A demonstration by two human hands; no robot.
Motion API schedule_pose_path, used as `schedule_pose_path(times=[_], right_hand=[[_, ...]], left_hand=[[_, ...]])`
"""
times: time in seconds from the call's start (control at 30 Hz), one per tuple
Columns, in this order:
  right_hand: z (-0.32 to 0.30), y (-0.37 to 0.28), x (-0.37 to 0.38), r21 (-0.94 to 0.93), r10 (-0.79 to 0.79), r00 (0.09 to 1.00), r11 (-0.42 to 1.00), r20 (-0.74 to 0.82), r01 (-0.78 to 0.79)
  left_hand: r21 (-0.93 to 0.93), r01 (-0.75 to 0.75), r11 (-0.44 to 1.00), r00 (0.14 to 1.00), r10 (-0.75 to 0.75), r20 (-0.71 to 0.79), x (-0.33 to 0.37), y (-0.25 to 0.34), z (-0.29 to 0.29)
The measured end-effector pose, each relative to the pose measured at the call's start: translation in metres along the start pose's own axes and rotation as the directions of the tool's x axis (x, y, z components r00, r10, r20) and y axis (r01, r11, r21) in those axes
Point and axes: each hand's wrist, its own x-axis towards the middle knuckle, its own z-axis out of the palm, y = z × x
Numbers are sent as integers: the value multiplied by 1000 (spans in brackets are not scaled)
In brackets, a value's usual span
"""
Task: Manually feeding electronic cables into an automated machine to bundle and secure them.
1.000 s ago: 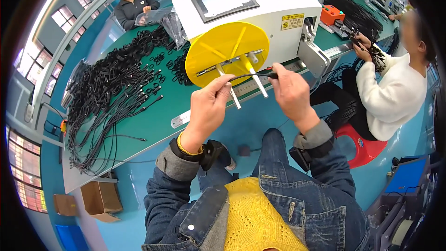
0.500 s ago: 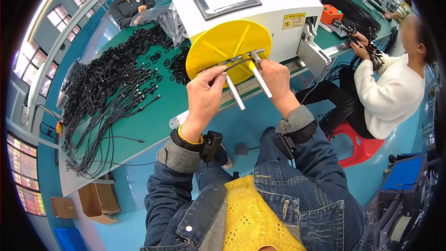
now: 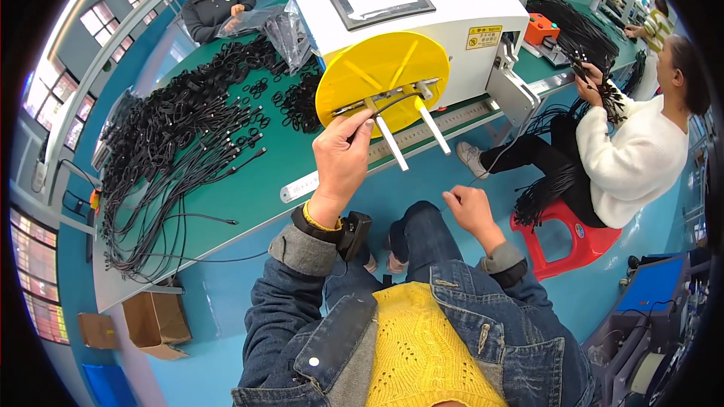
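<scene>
My left hand is closed in a pinch beside the left white post of the round yellow winding plate. Its fingertips hold a black cable, which bends across the plate's face toward the metal clamp by the right post. Two white posts stick out of the plate toward me. Lower and to the right, over the floor in front of my knee, my right hand is closed with curled fingers. What it holds, if anything, is too small to make out.
The plate sits on a white machine with a screen. Black cables and coiled bundles cover the green table's left. A steel ruler lies along its front edge. At right a person handles cables on a red stool; another sits behind left.
My right hand has left the plate and come down toward me, to the right of my knee. My left hand stays by the left post, pinching the cable. The view has shifted slightly.
</scene>
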Motion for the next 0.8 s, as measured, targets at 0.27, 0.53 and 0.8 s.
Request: schedule_pose_path(times=[0.27,0.53,0.8], right_hand=[[-3,5,-22,150,165,979,972,120,-183],[-4,6,-32,204,186,969,955,161,-217],[0,13,-29,213,206,960,946,191,-245]], left_hand=[[181,-172,968,985,175,-2,-7,21,-15],[246,-243,938,970,235,63,-23,35,-16],[214,-131,968,991,119,69,-41,38,-12]])
